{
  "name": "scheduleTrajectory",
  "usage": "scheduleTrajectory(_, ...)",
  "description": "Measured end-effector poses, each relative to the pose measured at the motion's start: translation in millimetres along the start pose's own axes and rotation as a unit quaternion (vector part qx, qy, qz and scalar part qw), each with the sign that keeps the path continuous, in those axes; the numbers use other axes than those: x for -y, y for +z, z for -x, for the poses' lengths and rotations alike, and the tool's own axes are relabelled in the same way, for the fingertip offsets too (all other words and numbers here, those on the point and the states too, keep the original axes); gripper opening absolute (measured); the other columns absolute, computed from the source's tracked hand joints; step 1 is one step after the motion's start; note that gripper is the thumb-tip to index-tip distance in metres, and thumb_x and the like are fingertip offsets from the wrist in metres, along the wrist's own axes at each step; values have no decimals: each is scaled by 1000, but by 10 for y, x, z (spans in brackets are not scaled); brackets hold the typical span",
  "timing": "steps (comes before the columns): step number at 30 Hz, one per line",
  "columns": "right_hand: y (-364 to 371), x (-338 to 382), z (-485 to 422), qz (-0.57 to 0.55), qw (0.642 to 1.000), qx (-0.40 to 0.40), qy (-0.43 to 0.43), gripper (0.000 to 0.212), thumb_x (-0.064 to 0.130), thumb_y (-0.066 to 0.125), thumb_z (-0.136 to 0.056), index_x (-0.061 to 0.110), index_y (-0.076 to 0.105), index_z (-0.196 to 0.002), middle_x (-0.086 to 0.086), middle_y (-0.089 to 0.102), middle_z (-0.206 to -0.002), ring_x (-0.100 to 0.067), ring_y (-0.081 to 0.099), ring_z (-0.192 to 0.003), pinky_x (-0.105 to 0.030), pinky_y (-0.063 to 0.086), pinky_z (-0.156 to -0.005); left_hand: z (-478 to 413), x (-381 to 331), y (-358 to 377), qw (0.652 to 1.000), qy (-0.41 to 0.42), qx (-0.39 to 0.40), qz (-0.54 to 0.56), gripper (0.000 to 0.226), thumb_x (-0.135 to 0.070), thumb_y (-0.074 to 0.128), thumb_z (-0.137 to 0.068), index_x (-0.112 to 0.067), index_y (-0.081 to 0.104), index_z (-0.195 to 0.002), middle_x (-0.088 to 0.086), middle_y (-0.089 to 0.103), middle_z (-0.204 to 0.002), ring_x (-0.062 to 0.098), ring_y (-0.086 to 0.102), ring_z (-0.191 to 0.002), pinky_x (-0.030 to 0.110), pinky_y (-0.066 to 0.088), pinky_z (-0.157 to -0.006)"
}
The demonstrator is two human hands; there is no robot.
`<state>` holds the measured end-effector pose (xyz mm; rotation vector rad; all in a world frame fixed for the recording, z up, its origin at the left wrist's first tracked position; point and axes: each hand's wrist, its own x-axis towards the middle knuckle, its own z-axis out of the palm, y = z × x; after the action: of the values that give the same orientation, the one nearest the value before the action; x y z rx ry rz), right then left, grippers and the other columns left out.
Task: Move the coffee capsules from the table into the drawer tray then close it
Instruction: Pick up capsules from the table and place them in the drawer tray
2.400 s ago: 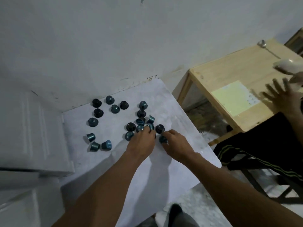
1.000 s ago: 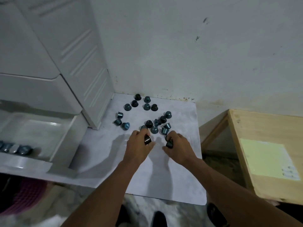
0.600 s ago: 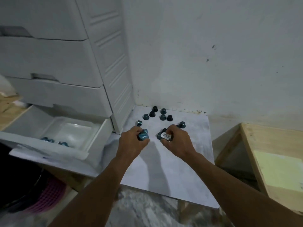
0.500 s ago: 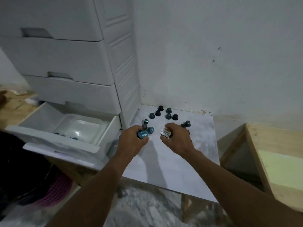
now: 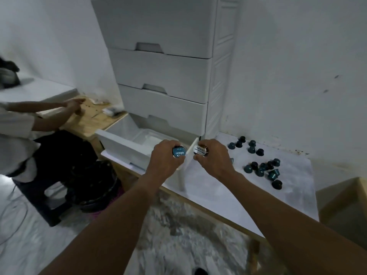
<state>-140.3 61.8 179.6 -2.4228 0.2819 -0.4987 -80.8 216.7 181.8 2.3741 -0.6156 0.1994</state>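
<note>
Over the near right corner of the pulled-out drawer [image 5: 127, 147], both hands are hovering side by side. The left hand [image 5: 163, 162] is curling its fingers round a teal capsule [image 5: 179, 153], with the foil lid facing the camera (the print on it is showing upside down). Whether anything more is tucked in that palm cannot be told. The right hand [image 5: 213, 159] is gripping a second capsule [image 5: 200, 150] between thumb and curled fingers, its pale printed lid likewise turned toward the camera. The two held capsules are sitting close together without touching, the teal one above the drawer's corner and the pale one just beside the drawer's side wall, at the edge of the bench [image 5: 218, 187].

That drawer is the lowest of a white plastic drawer unit [image 5: 158, 72] and is standing wide open. Its pale inside is showing, though the hands are hiding the near part.

To the right of the right hand, the loose capsules [image 5: 262, 169] are lying on the bench in two clusters: a small one near the wall and a larger one nearer the front edge, well apart from both hands.

At the far left, another person [image 5: 17, 126] is reaching over a wooden table [image 5: 89, 124].
</note>
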Motion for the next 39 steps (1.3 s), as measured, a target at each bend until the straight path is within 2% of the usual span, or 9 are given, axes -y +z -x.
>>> scheduleTrajectory(3,188,152,-220,-4,1000,9,-26,27,21,76,-76,11,66,-100,-8,66,-99,-25,61,-92,-34,48,-79,-142,179,-99,1000,-13,-12,-1,43,-25,76,-76,-13,64,-116,6,66,-112,20,61,-100,34,50,-94)
scheduleTrajectory(8,566,244,-710,-11,999,30,-23,39,21,77,-77,12,64,-113,-7,62,-109,-23,61,-99,-28,45,-85,-555,531,-187,1000,-23,-16,1,37,-22,76,-77,-12,66,-111,7,67,-109,19,62,-95,31,52,-88)
scheduleTrajectory(12,854,208,-1160,-1,998,63,-20,37,21,77,-77,12,65,-110,-10,62,-108,-26,59,-97,-32,44,-84,-997,834,-171,1000,-27,13,-4,35,-19,76,-76,-11,67,-109,7,68,-108,19,63,-95,29,50,-88)
scheduleTrajectory(17,1266,88,-1613,9,993,119,-7,35,21,78,-75,12,66,-107,-10,61,-105,-26,60,-95,-32,45,-80,-1534,1273,-78,993,-46,105,-33,36,-25,76,-78,-14,65,-111,4,69,-110,16,63,-95,26,50,-88)
scheduleTrajectory(22,1692,-32,-1852,24,987,157,9,30,18,77,-76,12,66,-103,-8,64,-102,-24,59,-91,-32,47,-77,-1916,1718,59,980,-56,179,-60,41,-26,75,-79,-18,63,-117,0,66,-114,10,57,-94,18,44,-83)
scheduleTrajectory(25,1909,-109,-1921,35,982,173,59,29,20,75,-77,17,64,-104,-6,65,-104,-22,60,-90,-38,53,-80,-2126,1976,185,971,-51,230,-44,44,-23,78,-75,-18,64,-116,2,67,-113,15,62,-97,22,48,-88)
scheduleTrajectory(30,2133,-138,-1908,66,965,199,158,40,23,72,-80,16,60,-118,-7,62,-115,-24,57,-106,-32,45,-93,-2431,2307,459,948,8,320,4,44,-16,81,-70,-15,67,-111,3,68,-108,13,63,-90,17,48,-80)
scheduleTrajectory(34,2228,7,-1851,87,947,204,231,44,22,69,-82,17,56,-123,-9,58,-123,-24,55,-111,-26,41,-87,-2535,2480,613,910,64,409,22,45,-13,82,-68,-13,67,-111,5,68,-108,17,64,-94,29,53,-89)
scheduleTrajectory(39,2185,232,-1781,182,930,240,210,42,27,57,-92,21,48,-133,-3,51,-135,-22,52,-116,-22,29,-77,-2536,2619,731,872,136,470,3,49,-12,80,-69,-12,66,-116,6,67,-114,18,62,-100,28,52,-90)
